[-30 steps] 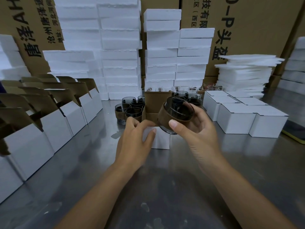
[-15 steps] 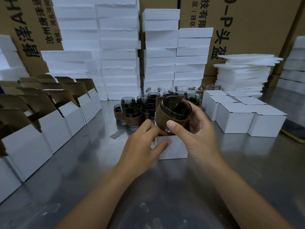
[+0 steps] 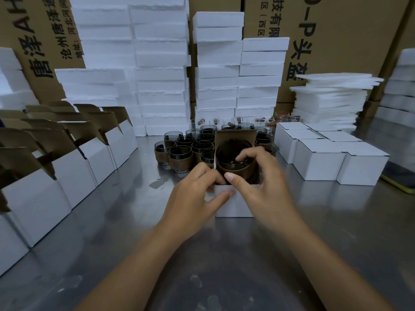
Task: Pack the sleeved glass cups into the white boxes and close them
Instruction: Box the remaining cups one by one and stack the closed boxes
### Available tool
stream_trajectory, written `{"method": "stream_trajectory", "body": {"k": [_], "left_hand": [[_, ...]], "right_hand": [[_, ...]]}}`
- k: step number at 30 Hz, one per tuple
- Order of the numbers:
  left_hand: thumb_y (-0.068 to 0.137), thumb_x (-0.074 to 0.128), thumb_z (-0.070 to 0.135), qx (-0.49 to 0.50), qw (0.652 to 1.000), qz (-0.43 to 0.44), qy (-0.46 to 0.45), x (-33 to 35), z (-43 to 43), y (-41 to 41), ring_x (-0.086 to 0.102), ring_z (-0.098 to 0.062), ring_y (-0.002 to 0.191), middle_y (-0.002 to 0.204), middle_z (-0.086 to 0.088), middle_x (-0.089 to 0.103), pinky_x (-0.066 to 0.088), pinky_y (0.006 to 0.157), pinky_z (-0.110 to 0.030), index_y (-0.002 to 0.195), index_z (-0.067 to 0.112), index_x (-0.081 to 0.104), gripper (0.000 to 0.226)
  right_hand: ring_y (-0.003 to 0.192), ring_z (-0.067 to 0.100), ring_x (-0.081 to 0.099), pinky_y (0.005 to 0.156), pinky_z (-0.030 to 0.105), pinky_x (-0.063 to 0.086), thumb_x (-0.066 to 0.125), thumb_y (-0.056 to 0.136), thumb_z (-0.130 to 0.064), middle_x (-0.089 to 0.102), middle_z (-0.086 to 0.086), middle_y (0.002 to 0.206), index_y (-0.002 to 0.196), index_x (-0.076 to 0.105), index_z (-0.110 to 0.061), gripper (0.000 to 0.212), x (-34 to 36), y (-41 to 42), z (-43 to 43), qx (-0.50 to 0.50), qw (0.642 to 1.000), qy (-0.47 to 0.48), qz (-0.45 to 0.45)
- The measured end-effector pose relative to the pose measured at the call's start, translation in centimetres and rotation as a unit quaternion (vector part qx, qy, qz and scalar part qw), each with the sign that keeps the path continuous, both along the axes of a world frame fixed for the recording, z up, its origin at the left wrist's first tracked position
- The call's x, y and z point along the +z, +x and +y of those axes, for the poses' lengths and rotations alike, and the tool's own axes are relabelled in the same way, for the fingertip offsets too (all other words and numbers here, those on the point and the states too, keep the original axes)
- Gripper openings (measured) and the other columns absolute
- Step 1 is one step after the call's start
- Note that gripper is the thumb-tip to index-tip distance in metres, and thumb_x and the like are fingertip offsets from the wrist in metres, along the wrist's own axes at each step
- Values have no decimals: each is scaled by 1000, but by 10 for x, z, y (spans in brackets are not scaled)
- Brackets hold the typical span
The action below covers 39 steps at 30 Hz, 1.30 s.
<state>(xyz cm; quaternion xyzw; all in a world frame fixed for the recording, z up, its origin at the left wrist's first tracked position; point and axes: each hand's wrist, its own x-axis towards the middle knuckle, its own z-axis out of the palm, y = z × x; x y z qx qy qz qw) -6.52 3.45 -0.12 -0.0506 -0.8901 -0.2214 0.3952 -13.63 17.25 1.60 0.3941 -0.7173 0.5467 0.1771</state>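
A dark glass cup with a brown sleeve (image 3: 235, 160) sits partly inside an open white box (image 3: 233, 205) at the table's middle, the box's brown lid flap standing up behind it. My right hand (image 3: 260, 189) grips the cup, thumb on the sleeve's front and fingers over the rim. My left hand (image 3: 197, 196) holds the box's near left corner, thumb along its front edge. Several more sleeved cups (image 3: 182, 153) stand grouped just behind.
Open white boxes with raised brown flaps (image 3: 74, 162) line the left side. Closed white boxes (image 3: 332, 158) sit at the right. White foam blocks (image 3: 161, 63), foam sheets (image 3: 330, 97) and big cartons (image 3: 336, 30) wall the back. The metal tabletop (image 3: 134, 243) spreads toward me.
My right hand has lowered the cup from above the box down into its opening. The box has slid nearer to me, with my left hand staying on its corner.
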Motion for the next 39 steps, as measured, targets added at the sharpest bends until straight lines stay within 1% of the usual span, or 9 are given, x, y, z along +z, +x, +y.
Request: {"method": "stream_trajectory", "body": {"k": [7,10,16,19,24,27,30,34,39], "left_hand": [[81,70,28,6,1000,6,2,-1,-2,-1,47,-5,76,84,10,47,44,58,-21,87,17,64,14],[81,72,27,9,1000,5,4,-1,-2,-2,46,-6,75,84,7,50,48,56,-29,88,17,64,14],[82,68,32,10,1000,6,2,-2,-4,-2,47,-6,76,85,7,51,48,57,-28,89,19,64,16],[82,69,32,16,1000,4,2,-3,-4,-3,48,-7,76,84,7,51,49,57,-29,88,19,64,15],[83,66,37,4,1000,-5,16,-1,-5,-3,48,-7,76,85,7,50,49,62,-30,95,25,64,17],[86,59,39,-24,995,24,94,3,-3,0,50,-4,77,83,7,49,43,67,-15,107,48,55,23],[93,53,30,-40,972,24,229,7,-2,-2,53,-5,80,88,4,53,48,70,-18,110,56,47,31],[97,41,33,-37,948,-34,313,6,-5,-5,58,-11,92,108,4,57,48,82,-23,105,53,56,25],[94,40,43,-45,952,-75,294,4,-4,-5,53,5,95,109,13,51,40,83,-11,96,54,60,23]], "right_hand": [[133,3,32,104,31,31,71,80,-20,45,-21,117,80,46,-39,32,0,-2,3,5,998,66,11],[135,0,25,105,29,25,67,84,-22,34,-27,127,83,46,-41,28,1,-1,4,5,996,91,15],[139,4,16,108,31,20,57,90,-26,28,-12,147,84,52,-27,7,-2,-5,4,-15,988,147,34],[140,4,11,112,34,16,50,93,-34,23,-10,152,83,59,-24,17,-5,-8,4,-40,978,196,61],[138,9,22,109,40,27,46,96,-30,35,-11,143,88,60,-22,18,-5,-7,2,-46,984,155,69],[121,6,44,97,25,37,43,93,-20,48,-11,121,96,59,-23,17,-1,-7,-1,-50,998,-22,18],[101,1,53,80,5,38,47,94,-10,56,-9,105,97,52,-31,22,1,-12,-4,-57,980,-139,-129],[98,5,57,79,12,42,59,90,-17,59,-5,109,107,53,-25,20,-3,-23,-5,-38,939,-144,-309],[102,9,61,96,31,46,60,90,-23,65,-9,105,119,56,-24,29,-5,-23,-6,5,918,-120,-379]]}}
